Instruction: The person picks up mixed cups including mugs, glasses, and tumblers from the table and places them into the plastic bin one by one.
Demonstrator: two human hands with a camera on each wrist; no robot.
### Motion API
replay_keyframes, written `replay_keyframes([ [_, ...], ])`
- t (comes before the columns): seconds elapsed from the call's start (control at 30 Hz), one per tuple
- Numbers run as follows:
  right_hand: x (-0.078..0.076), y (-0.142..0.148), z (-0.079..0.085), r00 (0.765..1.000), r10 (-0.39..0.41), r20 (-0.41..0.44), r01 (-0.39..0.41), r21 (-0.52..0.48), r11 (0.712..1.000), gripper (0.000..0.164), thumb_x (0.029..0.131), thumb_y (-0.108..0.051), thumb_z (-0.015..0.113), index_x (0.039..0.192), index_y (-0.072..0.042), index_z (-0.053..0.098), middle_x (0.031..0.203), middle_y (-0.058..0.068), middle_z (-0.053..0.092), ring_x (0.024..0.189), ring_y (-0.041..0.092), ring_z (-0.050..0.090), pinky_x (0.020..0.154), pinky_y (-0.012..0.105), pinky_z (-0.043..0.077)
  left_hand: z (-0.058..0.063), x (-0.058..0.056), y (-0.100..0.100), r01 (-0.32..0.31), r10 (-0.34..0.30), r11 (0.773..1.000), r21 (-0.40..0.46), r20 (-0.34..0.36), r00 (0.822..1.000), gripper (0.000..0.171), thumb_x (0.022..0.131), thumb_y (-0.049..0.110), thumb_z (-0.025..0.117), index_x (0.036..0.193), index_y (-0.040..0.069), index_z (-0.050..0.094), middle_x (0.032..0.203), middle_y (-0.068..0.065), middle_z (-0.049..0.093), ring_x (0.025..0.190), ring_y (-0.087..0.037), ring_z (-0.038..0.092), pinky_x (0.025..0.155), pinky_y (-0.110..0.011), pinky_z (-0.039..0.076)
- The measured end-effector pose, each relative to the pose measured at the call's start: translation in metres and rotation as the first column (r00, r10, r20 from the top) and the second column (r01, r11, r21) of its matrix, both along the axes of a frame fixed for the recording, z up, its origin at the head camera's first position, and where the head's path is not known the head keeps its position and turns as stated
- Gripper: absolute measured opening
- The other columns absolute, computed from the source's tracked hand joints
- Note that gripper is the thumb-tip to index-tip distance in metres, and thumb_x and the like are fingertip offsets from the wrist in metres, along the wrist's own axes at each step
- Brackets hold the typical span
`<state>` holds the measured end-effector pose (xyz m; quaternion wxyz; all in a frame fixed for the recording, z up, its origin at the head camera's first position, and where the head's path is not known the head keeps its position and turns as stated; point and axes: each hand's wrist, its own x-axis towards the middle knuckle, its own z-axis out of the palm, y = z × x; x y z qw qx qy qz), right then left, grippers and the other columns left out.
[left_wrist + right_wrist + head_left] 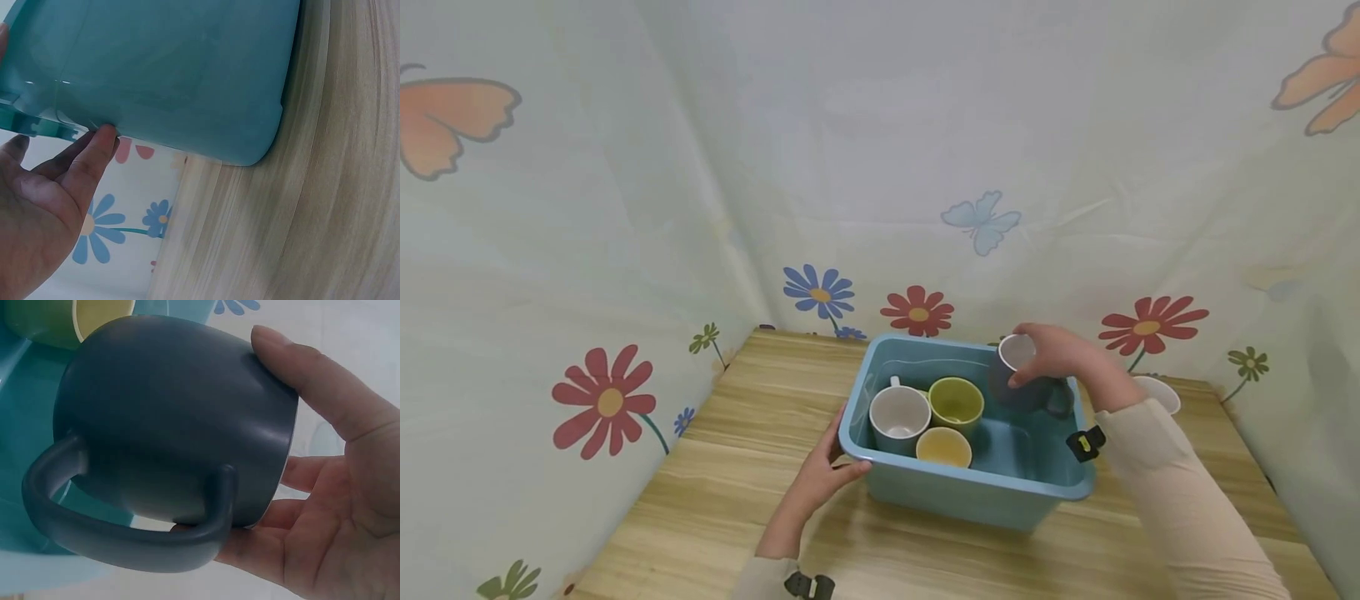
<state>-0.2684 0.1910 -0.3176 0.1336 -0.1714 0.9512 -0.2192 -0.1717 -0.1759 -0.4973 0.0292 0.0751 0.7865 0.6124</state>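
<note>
A dark blue-grey mug (1017,392) with a white inside is held by my right hand (1060,354) over the right part of a blue plastic bin (955,483). In the right wrist view, thumb and fingers grip the mug (175,419) near its rim, its handle (125,540) free. My left hand (820,475) holds the bin's front left corner, thumb at the front and fingers along the side under the rim. Inside the bin, a white mug (898,410), a green cup (956,398) and a cup with a yellow inside (943,447) sit together at the left.
The bin stands on a wood-grain table (700,500). Past my right forearm, a white cup (1159,392) is partly hidden on the table. A flower-printed curtain (865,167) hangs behind and at both sides.
</note>
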Motion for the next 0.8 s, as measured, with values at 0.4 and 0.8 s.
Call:
replay_keyframes([
  [0.4, -0.003, -0.009, -0.009, 0.999, -0.041, -0.013, 0.041, -0.005, 0.999, 0.082, 0.079, -0.024, 0.087, 0.141, 0.011, 0.047, 0.13, 0.031, 0.061, 0.112, 0.044, 0.059, 0.101, 0.06, 0.053, -0.001, 0.0, -0.001, 0.003, -0.003, 1.0, 0.007, -0.006, 1.0, 0.101, 0.087, 0.023, 0.083, 0.165, 0.019, 0.019, 0.168, -0.022, 0.029, 0.144, -0.049, 0.045, 0.108, -0.06, 0.051],
  [0.8, -0.003, -0.012, -0.017, 0.997, -0.074, 0.034, 0.074, 0.007, 0.997, 0.078, 0.08, -0.022, 0.086, 0.139, 0.011, 0.048, 0.126, 0.029, 0.062, 0.109, 0.042, 0.059, 0.1, 0.06, 0.053, 0.001, 0.0, 0.0, 0.0, 0.0, 1.0, 0.003, 0.003, 1.0, 0.101, 0.087, 0.024, 0.083, 0.165, 0.018, 0.019, 0.168, -0.021, 0.029, 0.143, -0.048, 0.046, 0.108, -0.06, 0.051],
])
